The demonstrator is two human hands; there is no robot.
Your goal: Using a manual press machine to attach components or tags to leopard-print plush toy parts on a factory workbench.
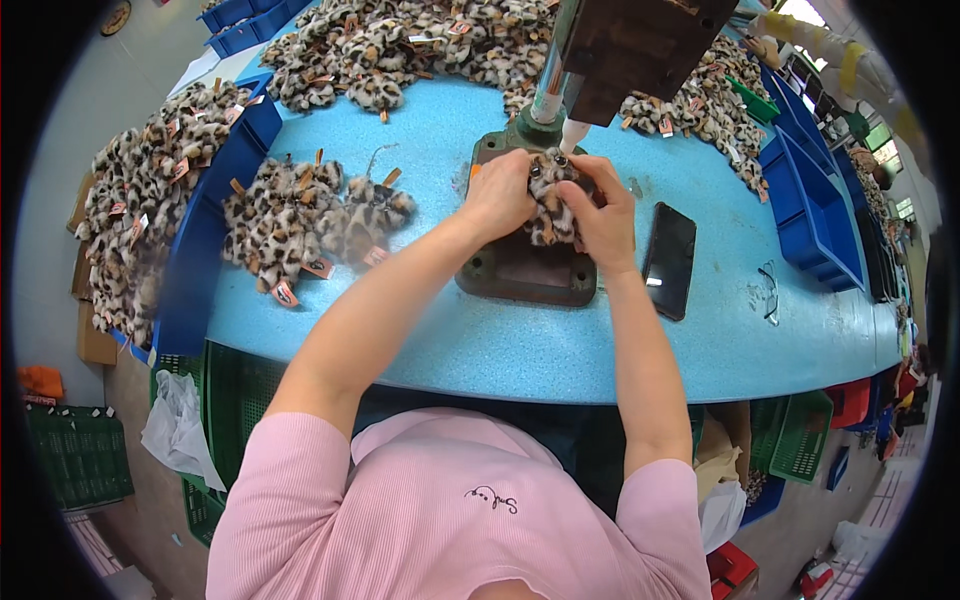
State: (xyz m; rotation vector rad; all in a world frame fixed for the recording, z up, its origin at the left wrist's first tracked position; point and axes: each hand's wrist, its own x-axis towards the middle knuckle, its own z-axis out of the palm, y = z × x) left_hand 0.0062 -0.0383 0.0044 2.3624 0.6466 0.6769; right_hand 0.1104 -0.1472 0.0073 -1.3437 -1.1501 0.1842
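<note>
Both my hands hold one small leopard-print plush toy point(551, 205) on the dark metal base point(527, 272) of a press machine. My left hand point(497, 193) grips its left side. My right hand point(604, 212) grips its right side, fingers over the top. The toy's two bead eyes face up just under the white tip of the press ram point(572, 132). The brown press head point(630, 45) hangs above.
A heap of similar plush toys point(305, 215) with tags lies left on the blue table point(520, 350). More are piled at the back point(400, 45) and in a blue bin point(140, 215) at left. A black phone point(669, 259) lies right of the base. Blue bins point(815, 200) stand at right.
</note>
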